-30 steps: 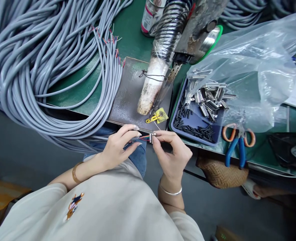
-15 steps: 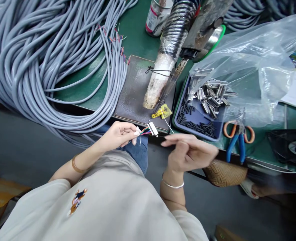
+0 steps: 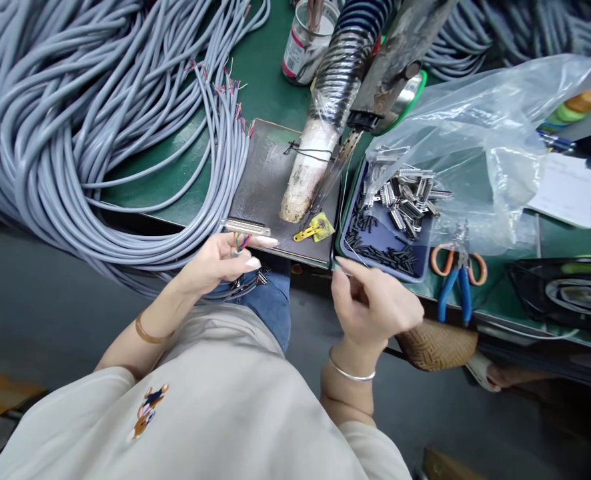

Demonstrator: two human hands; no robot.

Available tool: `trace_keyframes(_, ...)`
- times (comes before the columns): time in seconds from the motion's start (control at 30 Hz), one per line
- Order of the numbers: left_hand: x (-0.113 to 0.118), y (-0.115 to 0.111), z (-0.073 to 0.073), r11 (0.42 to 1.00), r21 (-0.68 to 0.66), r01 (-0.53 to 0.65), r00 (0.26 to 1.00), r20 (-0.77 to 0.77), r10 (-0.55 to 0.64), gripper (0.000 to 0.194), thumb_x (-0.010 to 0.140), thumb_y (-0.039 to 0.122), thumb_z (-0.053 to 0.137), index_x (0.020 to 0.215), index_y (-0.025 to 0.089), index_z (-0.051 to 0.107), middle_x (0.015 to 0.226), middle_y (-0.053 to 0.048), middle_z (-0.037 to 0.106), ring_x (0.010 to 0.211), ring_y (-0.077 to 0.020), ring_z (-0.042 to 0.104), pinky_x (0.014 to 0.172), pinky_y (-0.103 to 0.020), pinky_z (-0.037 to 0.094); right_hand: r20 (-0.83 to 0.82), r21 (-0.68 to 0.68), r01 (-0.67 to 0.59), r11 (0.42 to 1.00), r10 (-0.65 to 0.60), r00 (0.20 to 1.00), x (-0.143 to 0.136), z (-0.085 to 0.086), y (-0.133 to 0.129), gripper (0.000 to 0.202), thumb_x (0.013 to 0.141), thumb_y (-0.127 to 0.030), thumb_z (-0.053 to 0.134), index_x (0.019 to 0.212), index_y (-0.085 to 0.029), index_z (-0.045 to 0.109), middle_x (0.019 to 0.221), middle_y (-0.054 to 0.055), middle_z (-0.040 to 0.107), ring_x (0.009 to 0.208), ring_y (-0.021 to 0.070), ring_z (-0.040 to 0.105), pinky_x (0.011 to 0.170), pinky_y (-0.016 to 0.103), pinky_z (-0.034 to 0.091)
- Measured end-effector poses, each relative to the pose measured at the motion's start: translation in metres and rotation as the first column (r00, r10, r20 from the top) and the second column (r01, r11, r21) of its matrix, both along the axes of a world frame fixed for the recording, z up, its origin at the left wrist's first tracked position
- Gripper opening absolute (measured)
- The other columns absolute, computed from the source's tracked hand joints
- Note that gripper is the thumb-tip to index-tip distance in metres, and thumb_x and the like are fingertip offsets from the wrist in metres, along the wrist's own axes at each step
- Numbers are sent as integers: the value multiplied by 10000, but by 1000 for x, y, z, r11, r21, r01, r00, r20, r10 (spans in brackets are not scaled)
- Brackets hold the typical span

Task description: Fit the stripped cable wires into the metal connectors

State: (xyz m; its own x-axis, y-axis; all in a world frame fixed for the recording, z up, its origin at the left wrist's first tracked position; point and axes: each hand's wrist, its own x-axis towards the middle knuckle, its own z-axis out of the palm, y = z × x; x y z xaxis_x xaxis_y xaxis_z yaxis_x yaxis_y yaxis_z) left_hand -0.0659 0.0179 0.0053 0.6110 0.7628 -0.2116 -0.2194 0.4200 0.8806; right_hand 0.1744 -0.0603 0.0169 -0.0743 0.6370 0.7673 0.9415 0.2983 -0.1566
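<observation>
My left hand (image 3: 220,261) is closed, pinching a multi-pin connector (image 3: 248,227) with short coloured wires (image 3: 241,241) between its fingers. The connector lies nearly level above the fingers, at the near edge of the dark plate. Farther right, my right hand (image 3: 375,300) has thumb and forefinger pinched together on a thin strand of solder wire (image 3: 358,255), which runs up beside the blue tray. Beyond the hands, a soldering iron (image 3: 336,163) slants down towards the dark plate (image 3: 260,180), beside a tape-wrapped hose (image 3: 308,167). A yellow clip-like piece (image 3: 313,229) sits on the plate.
Bundled grey cables (image 3: 75,147) cover the left of the green table. The blue tray (image 3: 405,270) holds metal connectors and black tubes, partly under a plastic bag (image 3: 495,147). Cutters (image 3: 455,280), papers (image 3: 563,190) and a glass jar (image 3: 300,53) stand around. Another person's foot (image 3: 485,372) shows below.
My left hand has moved left and turned the connector from pointing right to lying nearly level above its fingers. My right hand has shifted slightly, its fingers more curled. The view has shifted a little.
</observation>
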Motion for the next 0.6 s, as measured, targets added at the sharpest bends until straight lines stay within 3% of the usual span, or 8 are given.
trace_keyframes(0.13,15,12,11,995,84,50,992,-121,-40,405,746,359,881,1040,90,811,496,109,327,477,-38,204,456,-210,178,120,-228,62,972,-36,992,7,-3,16,157,998,-274,659,1074,-191,770,655,-25,712,510,98,584,544,259,402)
trace_keyframes(0.23,23,17,16,995,99,-27,992,-121,38,398,748,316,879,1059,76,817,490,103,365,492,-47,267,509,-211,286,113,-336,50,941,-12,993,6,-12,27,243,1042,-298,588,1150,-181,771,826,32,803,578,110,672,572,262,427)
trace_keyframes(0.4,27,19,16,982,91,-163,981,-87,171,354,736,277,877,1027,81,826,481,115,333,502,-49,309,555,-201,363,60,-319,37,947,-19,998,10,-17,38,261,1056,-282,559,1121,-173,786,951,71,834,661,133,743,602,250,467)
trace_keyframes(0.6,30,16,11,983,48,-180,982,-50,182,374,707,283,902,1022,96,827,472,114,354,479,-39,311,519,-189,356,7,-262,91,961,-92,996,24,2,54,282,1055,-323,546,1135,-195,784,979,81,833,737,163,770,677,261,529)
